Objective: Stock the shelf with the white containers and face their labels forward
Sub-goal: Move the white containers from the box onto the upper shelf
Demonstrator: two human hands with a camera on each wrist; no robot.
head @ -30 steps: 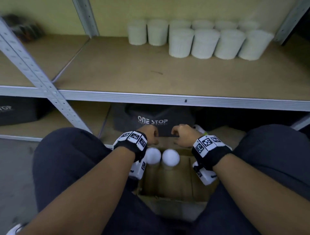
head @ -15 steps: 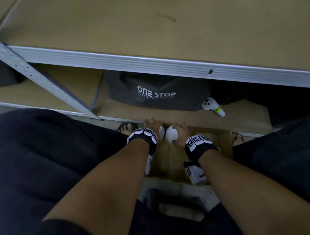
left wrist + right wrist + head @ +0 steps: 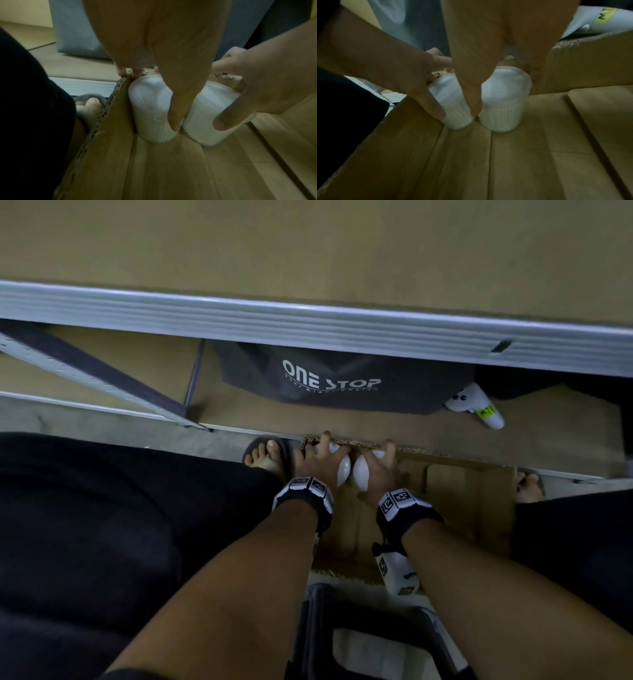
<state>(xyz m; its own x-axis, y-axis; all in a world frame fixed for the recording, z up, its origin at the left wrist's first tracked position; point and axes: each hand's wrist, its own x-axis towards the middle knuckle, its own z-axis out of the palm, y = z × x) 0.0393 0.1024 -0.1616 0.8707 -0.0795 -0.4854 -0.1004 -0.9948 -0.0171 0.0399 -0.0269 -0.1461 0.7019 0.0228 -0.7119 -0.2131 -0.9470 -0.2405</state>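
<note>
two white ribbed containers stand side by side, touching, in the far left corner of a cardboard box (image 3: 472, 491). the left hand (image 3: 317, 462) grasps the left container (image 3: 150, 108), the right hand (image 3: 376, 474) the right container (image 3: 503, 102).

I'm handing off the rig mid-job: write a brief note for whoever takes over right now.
Left hand grips the left ribbed white plastic container; right hand grips the right one.
Both containers stand upright, side by side, in the far left corner of the open brown cardboard box on the floor.
Done: both grips set.
Left: lift both onto the shelf above, labels forward.
</note>
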